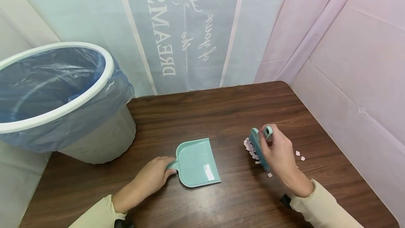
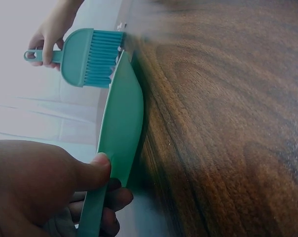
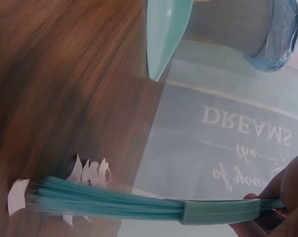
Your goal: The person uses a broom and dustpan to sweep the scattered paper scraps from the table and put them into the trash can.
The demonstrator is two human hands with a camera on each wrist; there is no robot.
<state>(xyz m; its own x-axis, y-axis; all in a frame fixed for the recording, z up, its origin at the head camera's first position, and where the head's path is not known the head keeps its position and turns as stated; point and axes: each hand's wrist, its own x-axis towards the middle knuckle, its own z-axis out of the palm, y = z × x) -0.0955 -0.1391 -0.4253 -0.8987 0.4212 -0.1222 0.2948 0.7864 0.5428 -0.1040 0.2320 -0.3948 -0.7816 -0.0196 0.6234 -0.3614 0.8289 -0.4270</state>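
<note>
My left hand (image 1: pixel 154 174) grips the short handle of a mint-green dustpan (image 1: pixel 197 164), which lies on the table with its straight edge facing right. In the left wrist view the thumb presses on top of the handle and the fingers curl beneath. Over on the right, my right hand (image 1: pixel 278 150) holds a teal hand brush (image 1: pixel 258 149) by its handle, bristles down on the wood. White paper scraps (image 1: pixel 250 147) lie in a heap along the bristles' left side. In the right wrist view, a larger scrap (image 3: pixel 18 196) sits at the bristle tips.
A bin (image 1: pixel 104 140) with a white rim and blue liner stands at the left on the brown wooden table (image 1: pixel 202 112). A few loose scraps (image 1: pixel 300 155) lie right of the right hand. Behind hangs a grey-blue cloth (image 1: pixel 190 27) with lettering; a pale wall covering (image 1: pixel 357 76) borders the right.
</note>
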